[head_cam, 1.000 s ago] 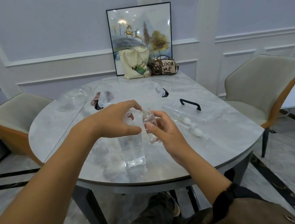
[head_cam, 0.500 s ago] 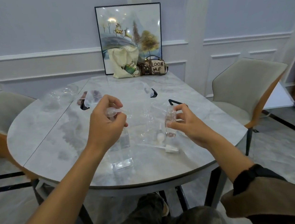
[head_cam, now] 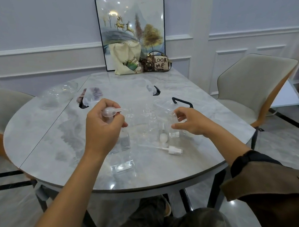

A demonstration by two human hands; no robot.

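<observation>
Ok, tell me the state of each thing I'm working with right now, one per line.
left hand: grips the funnel.
funnel: held in the air, in no bottle.
right hand: holds the small bottle.
small bottle: upright, uncapped.
spray pump: lying on its side, off any bottle.
square bottle: standing upright.

My left hand (head_cam: pixel 104 127), at nine o'clock from my right hand (head_cam: pixel 190 122), pinches with curled fingers; the right curves thumb and fingers inward. Both forearms reach forward.
</observation>
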